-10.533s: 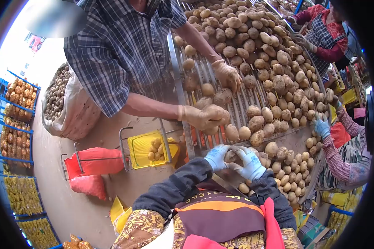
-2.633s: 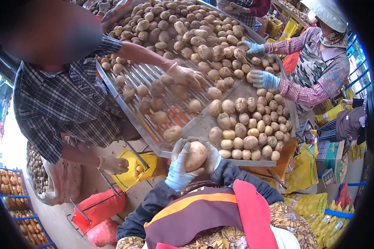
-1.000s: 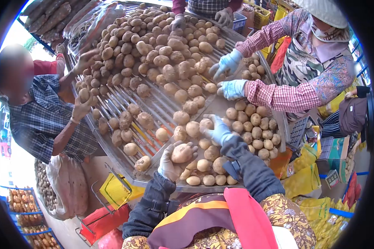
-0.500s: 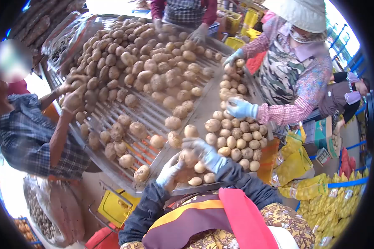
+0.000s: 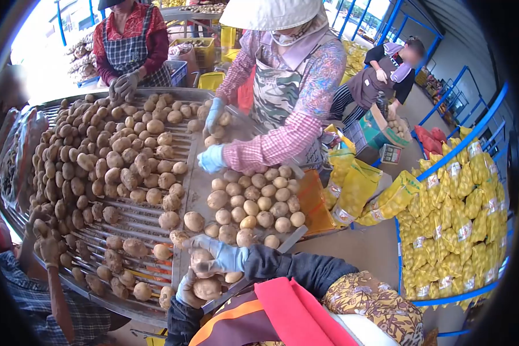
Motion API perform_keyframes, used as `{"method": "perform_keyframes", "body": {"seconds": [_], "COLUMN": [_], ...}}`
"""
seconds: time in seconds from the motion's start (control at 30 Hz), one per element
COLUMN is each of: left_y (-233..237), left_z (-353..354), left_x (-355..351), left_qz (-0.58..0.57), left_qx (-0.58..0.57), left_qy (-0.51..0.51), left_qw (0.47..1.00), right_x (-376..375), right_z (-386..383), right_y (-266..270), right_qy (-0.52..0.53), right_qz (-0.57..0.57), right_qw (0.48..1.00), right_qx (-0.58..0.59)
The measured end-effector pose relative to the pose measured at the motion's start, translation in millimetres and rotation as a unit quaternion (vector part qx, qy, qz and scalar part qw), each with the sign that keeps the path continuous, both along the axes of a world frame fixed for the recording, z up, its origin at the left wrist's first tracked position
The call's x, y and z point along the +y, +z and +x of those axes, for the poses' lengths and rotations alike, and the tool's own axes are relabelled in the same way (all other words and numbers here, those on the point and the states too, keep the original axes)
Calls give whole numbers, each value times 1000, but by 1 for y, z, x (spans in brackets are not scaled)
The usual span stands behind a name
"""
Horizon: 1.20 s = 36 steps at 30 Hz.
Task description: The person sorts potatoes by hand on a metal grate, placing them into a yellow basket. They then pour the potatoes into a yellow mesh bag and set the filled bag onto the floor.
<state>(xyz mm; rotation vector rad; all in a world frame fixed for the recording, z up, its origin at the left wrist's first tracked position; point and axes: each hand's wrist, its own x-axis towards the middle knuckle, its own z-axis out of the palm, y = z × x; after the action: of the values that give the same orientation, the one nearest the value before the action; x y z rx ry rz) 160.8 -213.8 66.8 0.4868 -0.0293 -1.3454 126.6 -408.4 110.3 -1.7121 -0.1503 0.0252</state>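
Observation:
My right hand (image 5: 224, 254), in a pale blue and grey glove, is closed round a potato (image 5: 200, 260) at the near edge of the sorting table. Just below it my left hand (image 5: 188, 290), gloved too, grips another potato (image 5: 207, 289). The two potatoes nearly touch. To the right of my hands, a cluster of smaller potatoes (image 5: 258, 199) lies on the flat metal part of the table (image 5: 199, 193). A single potato (image 5: 194, 221) sits just beyond my right hand.
Potatoes in a large heap (image 5: 92, 144) cover the slatted rack (image 5: 134, 216). Opposite me a co-worker's blue-gloved hand (image 5: 213, 158) hovers over the table; other co-workers stand left, behind and right. Yellow mesh bags (image 5: 455, 225) are stacked at the right behind a blue rail (image 5: 464, 144).
My view has swung to the right, so the table sits further left and more yellow bags show. My hands stay close together, now with a potato visible in each.

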Motion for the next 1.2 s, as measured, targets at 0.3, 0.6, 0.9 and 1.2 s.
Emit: {"method": "perform_keyframes", "body": {"seconds": [0.3, 0.6, 0.9, 1.2], "left_y": [-3, -1, 14, 17], "left_z": [-12, -10, -27, -41], "left_x": [1, 15, 17, 20], "left_qz": [72, -12, -98, -125], "left_qx": [-40, 84, 191, 170], "left_qy": [33, 163, 211, 282], "left_qw": [996, 983, 954, 936], "right_x": [2, 7, 32, 41], "right_z": [42, 34, 38, 43], "right_y": [-31, -23, -11, -18], "right_qy": [-28, 75, 3, -14], "right_qz": [-379, 158, 263, 215], "right_qw": [921, 980, 921, 947], "right_qx": [83, 91, 288, 239]}}
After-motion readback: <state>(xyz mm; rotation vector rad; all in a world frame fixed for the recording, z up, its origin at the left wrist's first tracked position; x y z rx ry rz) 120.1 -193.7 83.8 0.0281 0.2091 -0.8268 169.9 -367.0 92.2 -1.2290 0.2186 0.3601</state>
